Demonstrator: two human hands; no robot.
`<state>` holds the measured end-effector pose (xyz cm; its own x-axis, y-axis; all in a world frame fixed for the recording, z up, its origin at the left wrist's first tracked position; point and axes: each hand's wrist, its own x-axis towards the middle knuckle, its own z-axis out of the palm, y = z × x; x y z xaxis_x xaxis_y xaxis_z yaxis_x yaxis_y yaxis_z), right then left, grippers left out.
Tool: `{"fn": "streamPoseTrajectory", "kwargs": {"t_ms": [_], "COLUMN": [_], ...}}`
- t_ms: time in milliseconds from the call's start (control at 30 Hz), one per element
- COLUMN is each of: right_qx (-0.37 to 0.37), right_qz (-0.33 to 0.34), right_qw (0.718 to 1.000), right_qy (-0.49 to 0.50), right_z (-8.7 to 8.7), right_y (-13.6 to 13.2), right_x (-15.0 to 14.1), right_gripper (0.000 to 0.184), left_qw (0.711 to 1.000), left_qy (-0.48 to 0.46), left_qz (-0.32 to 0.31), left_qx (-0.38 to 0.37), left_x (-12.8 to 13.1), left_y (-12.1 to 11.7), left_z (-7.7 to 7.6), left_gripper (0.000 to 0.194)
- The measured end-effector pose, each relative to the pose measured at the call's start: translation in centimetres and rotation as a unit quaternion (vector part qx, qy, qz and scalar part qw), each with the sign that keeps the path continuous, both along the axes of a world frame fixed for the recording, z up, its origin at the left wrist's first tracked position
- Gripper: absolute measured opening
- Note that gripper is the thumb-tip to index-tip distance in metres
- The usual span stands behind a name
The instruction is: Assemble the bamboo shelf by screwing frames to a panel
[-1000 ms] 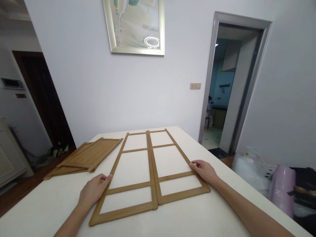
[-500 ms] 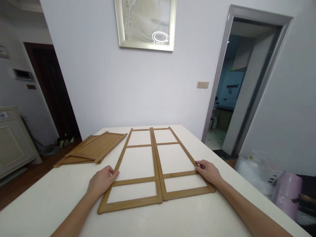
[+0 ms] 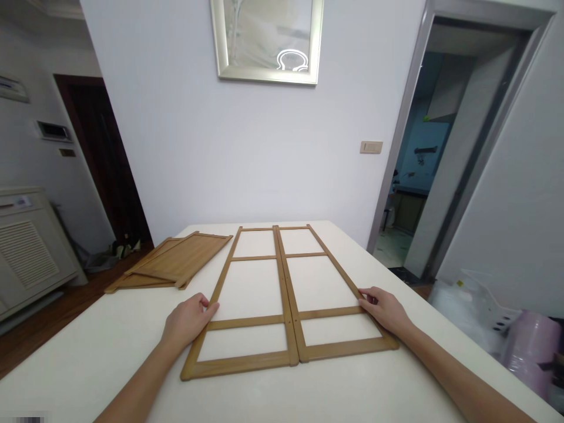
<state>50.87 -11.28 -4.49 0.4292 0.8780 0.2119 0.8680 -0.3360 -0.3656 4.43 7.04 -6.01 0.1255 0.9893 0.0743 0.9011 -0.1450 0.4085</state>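
Note:
Two wooden frames with crossbars lie flat and side by side on a white table, long edges almost touching along the middle. My left hand (image 3: 189, 318) pinches the outer rail of the left wooden frame (image 3: 247, 361), a little above its lower crossbar. On the opposite side, my right hand (image 3: 382, 308) has thumb and fingers closed on the outer rail of the right wooden frame (image 3: 343, 351), next to its lower crossbar. Small dark holes show in the inner rails. The undersides of the rails and some fingertips are hidden.
Several wooden panels (image 3: 171, 261) lie stacked at the table's left edge. The white table (image 3: 247, 402) reaches the wall, which carries a light switch (image 3: 371, 147) and a framed picture (image 3: 267, 75). Right of the table stand a white plastic basket (image 3: 489, 308) and a pink wrapped roll (image 3: 531, 346).
The whole view has shifted slightly, so the scene sits a bit farther right. Both hands keep their places on the frames' outer rails, and the frames show no clear movement on the table.

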Motion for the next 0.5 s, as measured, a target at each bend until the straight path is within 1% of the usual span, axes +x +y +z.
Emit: {"fn": "streamPoseTrajectory", "kwargs": {"t_ms": [233, 367, 500], "right_qx": [-0.020, -0.025, -0.029], "right_qz": [0.001, 0.002, -0.006], "right_qw": [1.000, 0.999, 0.999], "right_qy": [-0.021, -0.027, -0.031], "right_z": [0.23, 0.26, 0.47], "right_y": [0.01, 0.01, 0.01], "right_x": [-0.18, -0.27, -0.57], "right_gripper": [0.039, 0.040, 0.040], "left_qw": [1.000, 1.000, 1.000], "left_qy": [0.003, 0.008, 0.005], "left_qz": [0.008, 0.012, 0.016], "left_qx": [-0.006, 0.005, 0.000], "left_x": [0.34, 0.37, 0.24], "left_y": [-0.22, -0.19, -0.09], "left_z": [0.51, 0.36, 0.13], "left_gripper": [0.035, 0.035, 0.035]}}
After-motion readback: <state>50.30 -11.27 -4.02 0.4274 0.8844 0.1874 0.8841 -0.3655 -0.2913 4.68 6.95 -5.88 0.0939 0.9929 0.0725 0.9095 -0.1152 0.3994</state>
